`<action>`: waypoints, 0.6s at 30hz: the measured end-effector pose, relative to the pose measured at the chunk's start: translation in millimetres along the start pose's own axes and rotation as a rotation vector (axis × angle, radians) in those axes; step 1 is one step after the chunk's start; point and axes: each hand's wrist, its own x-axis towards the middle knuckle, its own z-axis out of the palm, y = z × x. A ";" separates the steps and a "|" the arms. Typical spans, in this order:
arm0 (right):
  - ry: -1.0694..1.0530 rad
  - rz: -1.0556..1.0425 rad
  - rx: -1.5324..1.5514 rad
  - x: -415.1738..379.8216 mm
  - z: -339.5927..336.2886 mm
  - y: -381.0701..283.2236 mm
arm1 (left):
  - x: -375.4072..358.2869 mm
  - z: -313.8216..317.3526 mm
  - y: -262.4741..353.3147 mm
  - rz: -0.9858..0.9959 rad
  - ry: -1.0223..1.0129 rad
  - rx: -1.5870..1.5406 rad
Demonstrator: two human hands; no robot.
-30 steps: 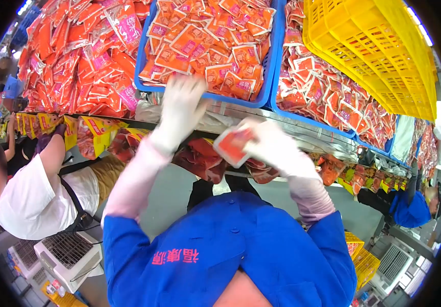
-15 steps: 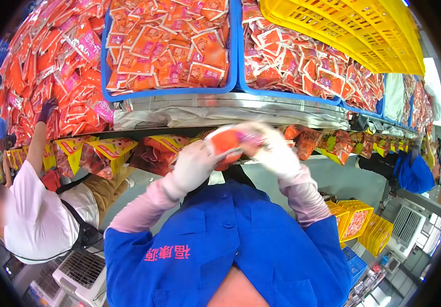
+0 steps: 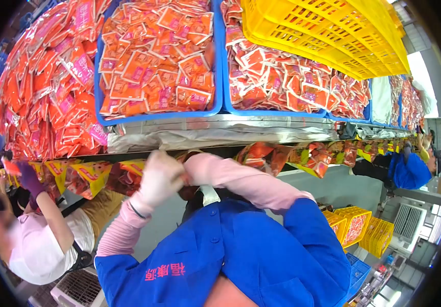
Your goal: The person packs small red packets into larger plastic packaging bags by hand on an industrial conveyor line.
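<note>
Holding the left hand [image 3: 160, 176] up in its pale glove, bunching narrow rather than spreading, close by the near edge of the desk [image 3: 190, 124]; being unable to tell, through the blur, about anything in its grip. Crossing the pink right sleeve [image 3: 225, 171] in front of the body, toward the left hand; losing the right hand itself from view beyond the sleeve, so being unable to tell its spread or its hold. Judging this closeness as suiting work at one small spot, probably among the printed bags [image 3: 262, 157]. Finding these bags hanging in a row along the front of the desk, on both sides of the arms; reading the row as a way of having bags within easy reach of the body. Seeing small red sachets [image 3: 164, 66] lying in loose layers inside the blue trays [image 3: 218, 77], farther back on the desk; taking the tray walls as a guard against spilling. Noting larger red packets [image 3: 46, 87] heaping up high at left, beside the trays. Spotting a yellow crate [image 3: 328, 36] slanting above the right-hand sachets, perhaps parked there to save room; not making out its support. Noticing a co-worker's purple-gloved hand [image 3: 30, 180] at far left, apparently holding a red item [image 3: 10, 167].
</note>
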 end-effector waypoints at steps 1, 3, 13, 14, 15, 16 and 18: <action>0.107 -0.016 -0.018 -30.1 -22.0 9.0 | 20.7 -9.0 -3.5 -0.063 0.153 0.077; 0.707 0.056 -0.065 -70.2 -53.0 74.7 | 71.9 -2.0 -37.5 -0.183 0.283 0.143; 0.539 0.766 -0.163 21.7 -101.6 273.5 | 171.3 46.4 -89.5 -0.427 -0.028 0.302; 0.545 0.749 -0.239 20.8 -99.1 271.2 | 153.5 27.9 -66.0 -0.303 0.079 0.134; 0.592 0.782 -0.214 13.2 -100.8 262.1 | 134.8 8.9 -41.8 -0.180 0.185 -0.038; 0.638 0.814 -0.192 7.9 -100.4 252.6 | 117.4 -0.2 -14.5 -0.143 0.173 -0.261; 0.904 0.702 -0.340 -21.0 -84.0 248.8 | 90.6 2.1 26.2 0.042 0.098 -0.487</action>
